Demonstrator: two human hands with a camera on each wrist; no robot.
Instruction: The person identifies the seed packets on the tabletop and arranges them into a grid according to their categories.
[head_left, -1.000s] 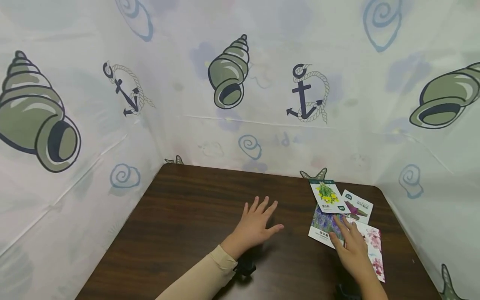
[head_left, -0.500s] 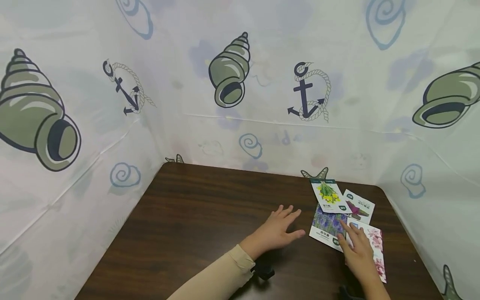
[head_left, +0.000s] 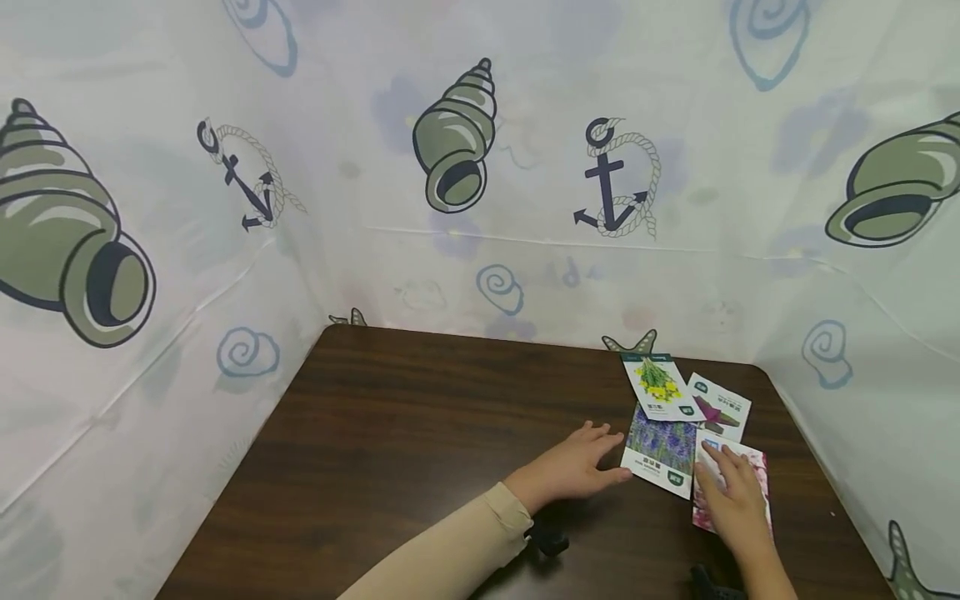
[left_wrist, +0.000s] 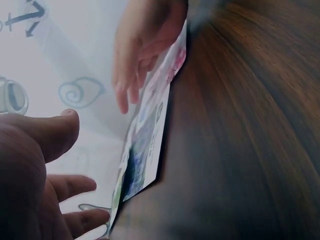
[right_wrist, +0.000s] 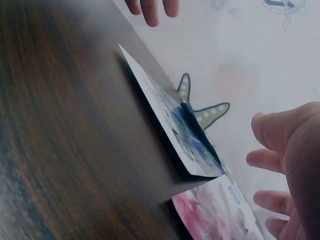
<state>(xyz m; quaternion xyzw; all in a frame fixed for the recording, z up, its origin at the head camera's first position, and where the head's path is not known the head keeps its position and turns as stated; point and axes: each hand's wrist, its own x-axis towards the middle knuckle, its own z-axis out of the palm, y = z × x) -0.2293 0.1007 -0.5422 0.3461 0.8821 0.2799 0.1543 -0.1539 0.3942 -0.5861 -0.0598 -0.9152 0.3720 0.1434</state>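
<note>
Several flat, flower-printed seed packets lie overlapping on the brown table at the right. The yellow-flower packet lies partly over the purple-flower packet and the magenta-flower packet. Nearest the person is the pink-flower packet. My right hand is over this pink packet, fingers loosely extended, covering much of it. The right wrist view shows space between those fingers and the packets. My left hand hovers with spread fingers beside the left edge of the purple packet, holding nothing.
The wood-grain table extends left of the packets. A white curtain printed with shells and anchors encloses its back and sides. A black wrist device sits under the left wrist.
My left hand has moved right across the table, up to the purple packet's edge. My right hand has drawn back from the purple packet and shifted slightly right over the pink one.
</note>
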